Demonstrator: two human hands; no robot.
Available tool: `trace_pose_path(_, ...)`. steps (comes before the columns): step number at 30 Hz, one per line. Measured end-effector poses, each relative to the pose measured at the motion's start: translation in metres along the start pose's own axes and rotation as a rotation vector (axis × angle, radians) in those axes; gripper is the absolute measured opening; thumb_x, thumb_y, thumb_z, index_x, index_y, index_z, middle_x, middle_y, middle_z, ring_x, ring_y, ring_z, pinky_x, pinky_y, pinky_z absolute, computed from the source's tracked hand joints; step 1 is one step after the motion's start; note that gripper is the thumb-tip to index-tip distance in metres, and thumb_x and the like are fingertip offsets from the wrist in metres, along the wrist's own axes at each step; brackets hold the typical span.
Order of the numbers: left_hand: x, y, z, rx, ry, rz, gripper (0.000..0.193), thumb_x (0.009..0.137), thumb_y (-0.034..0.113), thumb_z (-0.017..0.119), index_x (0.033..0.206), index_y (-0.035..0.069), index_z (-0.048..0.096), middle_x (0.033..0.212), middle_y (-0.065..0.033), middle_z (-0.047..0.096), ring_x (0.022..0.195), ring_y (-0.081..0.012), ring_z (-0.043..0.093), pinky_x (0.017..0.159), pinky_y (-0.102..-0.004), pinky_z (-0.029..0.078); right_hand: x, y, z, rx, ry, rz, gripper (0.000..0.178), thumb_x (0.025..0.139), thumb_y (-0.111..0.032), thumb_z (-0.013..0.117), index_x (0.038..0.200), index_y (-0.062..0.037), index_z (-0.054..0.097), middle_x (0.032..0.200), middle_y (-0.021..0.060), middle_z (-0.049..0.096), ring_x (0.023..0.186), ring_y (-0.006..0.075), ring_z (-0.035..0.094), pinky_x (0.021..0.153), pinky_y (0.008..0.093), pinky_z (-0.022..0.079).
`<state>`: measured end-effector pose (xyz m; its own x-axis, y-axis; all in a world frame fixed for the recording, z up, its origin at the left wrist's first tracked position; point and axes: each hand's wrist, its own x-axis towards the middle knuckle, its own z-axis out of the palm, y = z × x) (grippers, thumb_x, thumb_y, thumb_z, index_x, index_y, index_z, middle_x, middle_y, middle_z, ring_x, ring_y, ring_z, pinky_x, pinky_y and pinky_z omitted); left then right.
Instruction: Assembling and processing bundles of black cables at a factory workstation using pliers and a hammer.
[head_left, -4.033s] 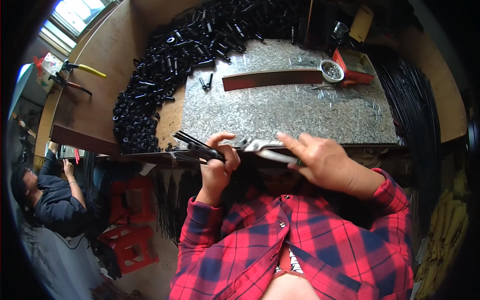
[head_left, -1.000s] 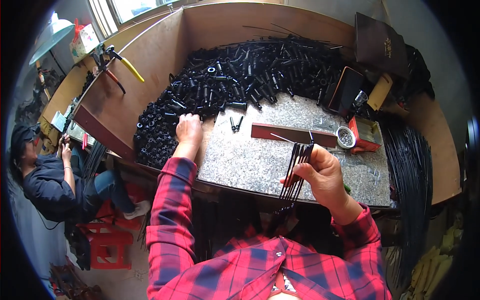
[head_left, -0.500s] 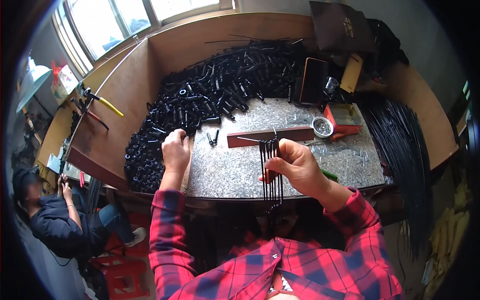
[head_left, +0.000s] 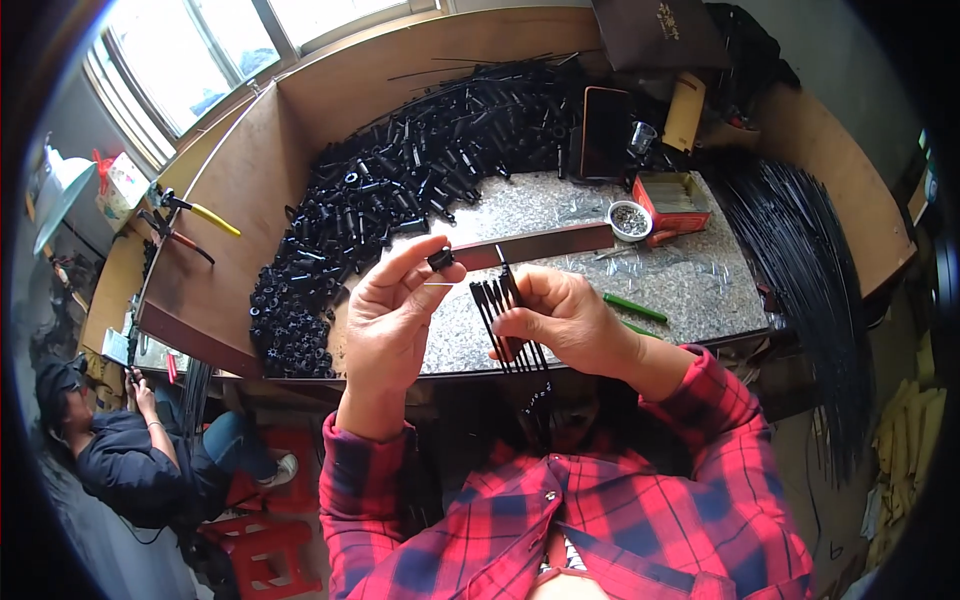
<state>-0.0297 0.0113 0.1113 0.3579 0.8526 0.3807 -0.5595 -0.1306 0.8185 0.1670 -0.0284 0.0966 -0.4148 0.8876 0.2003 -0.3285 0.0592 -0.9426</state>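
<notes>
Head view shows our left hand pinching a small black fitting, just left of the slim black rods our right hand clasps, near the front of the bench.

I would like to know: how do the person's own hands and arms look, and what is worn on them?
The left hand and right hand are bare, without gloves. The left sleeve and right sleeve are long, in red and dark navy plaid, leaving the wrists uncovered.
</notes>
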Motion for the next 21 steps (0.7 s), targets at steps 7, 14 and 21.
trace_pose_path(7,-0.008,0.002,0.014,0.093,-0.018,0.095,0.036,0.085,-0.008,0.059,0.121,-0.006,0.055,0.103,-0.0105,0.064,0.095,-0.0143,0.062,0.085,-0.0242,0.047,-0.001,-0.001,0.002,-0.031,-0.04,0.007,0.014,0.093,-0.009,0.058,0.099,0.002,0.053,0.085,0.0071,0.063,0.078,0.0129,0.064,0.072,0.0266,0.054)
trace_pose_path(14,-0.012,0.004,0.013,0.005,-0.045,0.043,0.035,0.086,-0.007,0.058,0.121,-0.007,0.055,0.098,-0.0083,0.064,0.092,-0.0123,0.061,0.086,-0.0245,0.047,-0.001,-0.001,0.004,-0.038,-0.03,0.026,0.014,0.093,-0.008,0.058,0.101,0.0023,0.053,0.085,0.0069,0.063,0.079,0.0127,0.064,0.072,0.0263,0.053)
trace_pose_path(21,-0.012,0.003,0.013,-0.058,0.01,-0.001,0.033,0.088,-0.006,0.056,0.121,-0.006,0.055,0.108,-0.0113,0.063,0.095,-0.0115,0.06,0.087,-0.0241,0.048,0.002,0.0,0.004,-0.055,-0.034,0.017,0.014,0.093,-0.008,0.057,0.101,0.003,0.053,0.084,0.0077,0.063,0.079,0.0142,0.065,0.071,0.0273,0.054)
